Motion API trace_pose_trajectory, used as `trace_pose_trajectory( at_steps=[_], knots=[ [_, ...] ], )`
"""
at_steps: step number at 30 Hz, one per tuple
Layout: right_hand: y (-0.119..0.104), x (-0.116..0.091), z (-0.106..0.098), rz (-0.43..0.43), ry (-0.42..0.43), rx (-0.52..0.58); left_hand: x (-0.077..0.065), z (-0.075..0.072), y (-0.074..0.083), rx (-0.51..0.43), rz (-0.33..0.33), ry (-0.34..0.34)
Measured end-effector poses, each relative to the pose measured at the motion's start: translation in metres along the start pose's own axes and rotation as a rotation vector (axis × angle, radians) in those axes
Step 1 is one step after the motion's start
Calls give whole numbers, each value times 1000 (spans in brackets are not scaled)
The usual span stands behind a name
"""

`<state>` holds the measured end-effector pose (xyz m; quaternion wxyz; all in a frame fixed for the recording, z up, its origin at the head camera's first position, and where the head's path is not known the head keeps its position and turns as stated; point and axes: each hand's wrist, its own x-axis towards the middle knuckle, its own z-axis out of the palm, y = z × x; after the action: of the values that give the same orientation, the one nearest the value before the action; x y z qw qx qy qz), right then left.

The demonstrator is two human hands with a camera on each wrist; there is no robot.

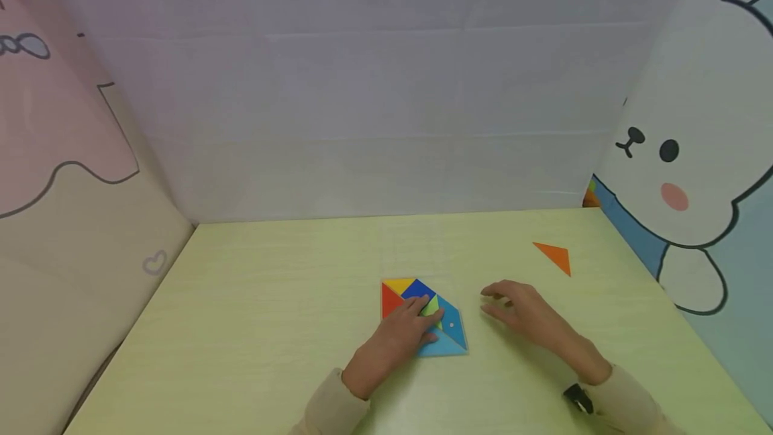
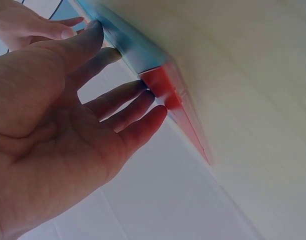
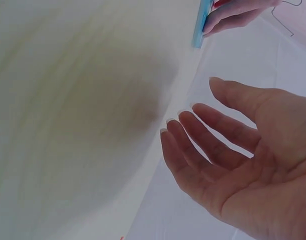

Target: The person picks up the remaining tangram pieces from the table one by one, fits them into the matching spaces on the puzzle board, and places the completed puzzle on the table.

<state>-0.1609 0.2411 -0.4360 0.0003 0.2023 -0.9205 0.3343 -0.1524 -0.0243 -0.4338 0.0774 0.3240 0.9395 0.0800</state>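
A group of flat tangram pieces lies together on the table. In the head view I make out a yellow piece (image 1: 398, 284), a red triangle (image 1: 389, 300), a dark blue piece (image 1: 419, 291), a light green piece (image 1: 432, 305) and light blue pieces (image 1: 443, 346). My left hand (image 1: 397, 339) rests its fingertips on them and covers part of the group. The left wrist view shows its fingers (image 2: 143, 120) spread and fairly straight at the pieces. My right hand (image 1: 524, 312) hovers to the right with relaxed fingers, holding nothing. Beyond it lies an orange triangle (image 1: 557, 257), apart from the rest.
The pale yellow table (image 1: 272, 307) ends at a white cloth wall (image 1: 362, 119) at the back. Printed cloth panels stand at the left (image 1: 78, 274) and right (image 1: 694, 119). A small black object (image 1: 578, 397) sits at the right sleeve.
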Motion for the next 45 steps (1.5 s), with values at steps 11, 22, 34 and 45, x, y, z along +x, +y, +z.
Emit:
trace_pose_trajectory(
  at_steps=[11, 22, 34, 45],
  knots=[
    [19, 0, -7, 36, 118, -38, -1, -1, -1, 36, 28, 14],
    [31, 1, -14, 43, 191, -76, -1, 2, -2, 36, 14, 8],
    [47, 1, -29, 118, 176, -58, -1, 1, -1, 26, 10, 2],
    [58, 2, -37, 146, 198, -60, -3, 1, 0, 21, 13, 6]
  ],
)
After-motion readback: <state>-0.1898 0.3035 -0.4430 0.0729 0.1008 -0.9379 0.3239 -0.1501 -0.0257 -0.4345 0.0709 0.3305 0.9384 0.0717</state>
